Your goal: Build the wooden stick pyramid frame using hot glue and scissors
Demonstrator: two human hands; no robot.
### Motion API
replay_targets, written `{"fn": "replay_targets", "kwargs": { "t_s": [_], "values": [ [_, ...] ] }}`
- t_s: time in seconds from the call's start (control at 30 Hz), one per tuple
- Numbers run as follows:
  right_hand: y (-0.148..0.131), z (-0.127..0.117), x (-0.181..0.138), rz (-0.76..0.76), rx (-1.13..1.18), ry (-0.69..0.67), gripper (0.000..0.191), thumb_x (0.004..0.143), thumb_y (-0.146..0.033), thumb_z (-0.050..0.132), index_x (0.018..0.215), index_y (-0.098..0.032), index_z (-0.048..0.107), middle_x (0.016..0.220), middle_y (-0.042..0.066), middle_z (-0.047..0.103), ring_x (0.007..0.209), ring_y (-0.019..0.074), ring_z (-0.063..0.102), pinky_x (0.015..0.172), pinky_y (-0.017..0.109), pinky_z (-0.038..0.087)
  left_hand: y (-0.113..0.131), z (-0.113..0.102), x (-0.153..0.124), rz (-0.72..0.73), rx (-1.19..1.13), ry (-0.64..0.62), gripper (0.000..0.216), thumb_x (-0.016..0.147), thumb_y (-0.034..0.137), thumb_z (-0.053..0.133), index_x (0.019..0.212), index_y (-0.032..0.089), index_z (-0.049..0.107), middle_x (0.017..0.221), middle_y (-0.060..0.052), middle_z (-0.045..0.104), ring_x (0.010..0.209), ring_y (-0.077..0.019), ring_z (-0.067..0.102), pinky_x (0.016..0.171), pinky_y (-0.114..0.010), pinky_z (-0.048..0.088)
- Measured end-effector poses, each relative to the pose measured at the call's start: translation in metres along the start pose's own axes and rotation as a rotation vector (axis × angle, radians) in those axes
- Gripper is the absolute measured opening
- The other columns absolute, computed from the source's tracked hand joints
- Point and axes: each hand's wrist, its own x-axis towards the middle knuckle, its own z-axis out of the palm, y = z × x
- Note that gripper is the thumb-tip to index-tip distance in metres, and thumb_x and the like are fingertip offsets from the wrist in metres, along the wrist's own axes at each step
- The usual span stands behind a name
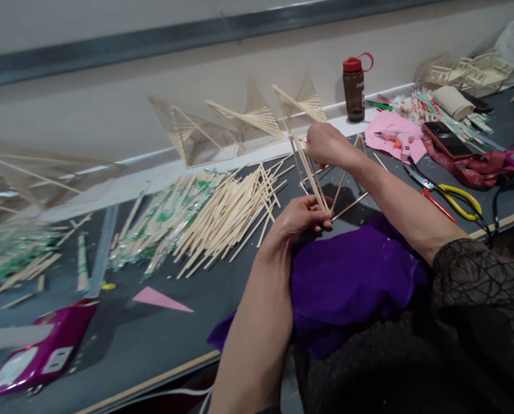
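- L hand pinches btm corner of stick frame, thumb & fingers pressed tog. on it.
- R hand is at top of same frame, above L hand, fingers curled in; can't tell if they pinch a stick.
- So frame is btwn the 2 hands, tilted a bit, over the dark table.
- Purple cloth is just below L hand, on the near side.
- Pile of loose sticks is left of L hand, nr it; sticks in clear bags are past the pile.
- Farther left of the grip: clear ruler & pink paper triangle.
- Other stick shapes stand by the wall, behind & left of R hand.
- Brown bottle w/ red lid is behind R hand, a bit to its right.
- Right of R hand: glue gun on pink sheet, then phone & red strap.
- Cutters w/ yellow handle are right of both hands, past R arm.
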Motion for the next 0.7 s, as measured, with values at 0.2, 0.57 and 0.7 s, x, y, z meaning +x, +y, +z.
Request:
{"fn": "replay_targets", "kwargs": {
  "t_s": [0.2, 0.57, 0.7],
  "values": [
    [0.0012, 0.0017, 0.0013, 0.001, 0.016, -0.009, 0.023, 0.078, -0.003, 0.049, 0.075, -0.005, 0.072, 0.068, 0.013, 0.071, 0.063, 0.0171, 0.067, 0.070, 0.028, 0.057, 0.0003, -0.0006, -0.0009, -0.004, -0.008, -0.005, 0.033, 0.067, 0.006, 0.073, 0.098, 0.012, 0.064, 0.064, -0.002, 0.066, 0.053, -0.0136, 0.065, 0.042, -0.019, 0.038],
    [-0.0014, -0.0003, -0.0027, -0.014, 0.067, -0.003, 0.022, 0.076, -0.001, 0.049, 0.072, -0.001, 0.071, 0.066, 0.013, 0.068, 0.066, 0.0195, 0.069, 0.074, 0.031, 0.057, 0.0002, -0.0061, -0.0042, 0.018, -0.032, -0.014, 0.041, 0.061, 0.024, 0.083, 0.098, 0.013, 0.068, 0.078, -0.005, 0.071, 0.056, -0.0113, 0.064, 0.041, -0.017, 0.038],
    [-0.0006, 0.0019, -0.0002, -0.008, 0.122, -0.008, 0.024, 0.078, 0.000, 0.047, 0.072, 0.000, 0.070, 0.063, 0.012, 0.066, 0.064, 0.0182, 0.068, 0.073, 0.030, 0.057, 0.0041, -0.0051, -0.0067, 0.028, -0.019, 0.012, 0.037, 0.061, 0.027, 0.084, 0.093, 0.013, 0.069, 0.076, -0.004, 0.070, 0.054, -0.0106, 0.063, 0.040, -0.017, 0.037]
  ]
}}
